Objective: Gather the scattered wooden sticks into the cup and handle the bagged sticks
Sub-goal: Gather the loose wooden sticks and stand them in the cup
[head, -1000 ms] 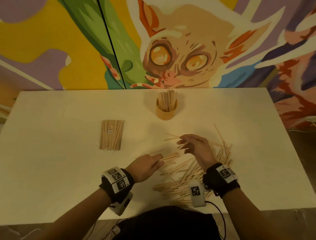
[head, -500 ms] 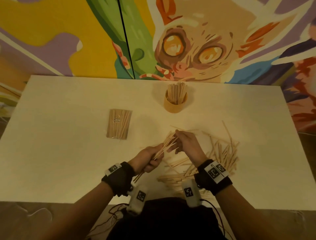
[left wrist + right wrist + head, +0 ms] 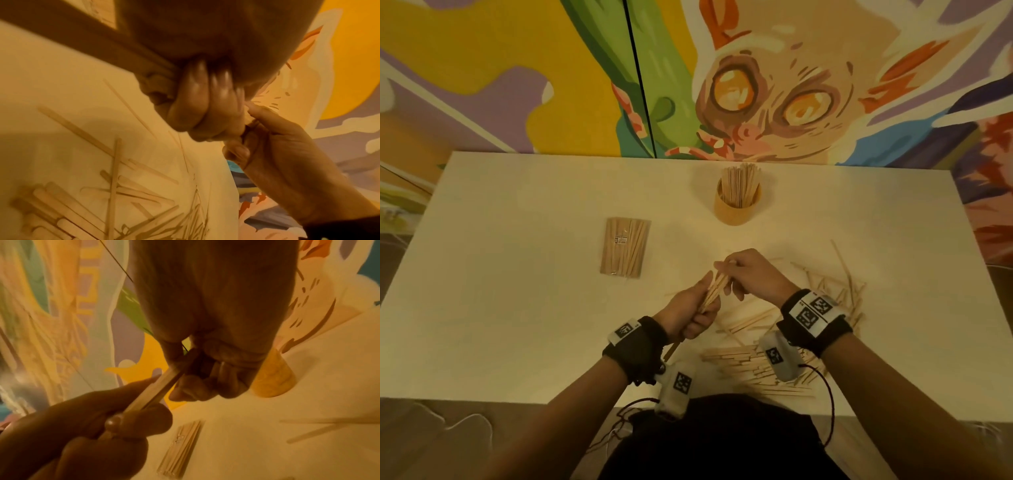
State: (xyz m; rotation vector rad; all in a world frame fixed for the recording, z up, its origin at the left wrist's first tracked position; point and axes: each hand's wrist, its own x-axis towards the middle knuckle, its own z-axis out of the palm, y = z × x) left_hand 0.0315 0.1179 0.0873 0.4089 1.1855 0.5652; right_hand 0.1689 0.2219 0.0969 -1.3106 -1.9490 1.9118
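My left hand (image 3: 693, 310) grips a bundle of wooden sticks (image 3: 714, 290) above the white table (image 3: 517, 308); the sticks' lower ends poke out below the fist. My right hand (image 3: 748, 274) pinches the bundle's upper end (image 3: 162, 386). A tan cup (image 3: 738, 205) with several upright sticks stands at the back middle. A clear bag of sticks (image 3: 625, 251) lies flat to the left. Scattered sticks (image 3: 756, 363) lie in a loose pile under and right of my hands, also seen as flat sticks (image 3: 82, 203) in the left wrist view.
A painted mural wall (image 3: 756, 85) rises right behind the table's far edge. The table's near edge runs just under my wrists. Bare tabletop lies left of the bag and right of the cup.
My left hand has lifted a bundle of sticks off the table and raised it. My right hand has left the pile and now pinches the bundle's top end.
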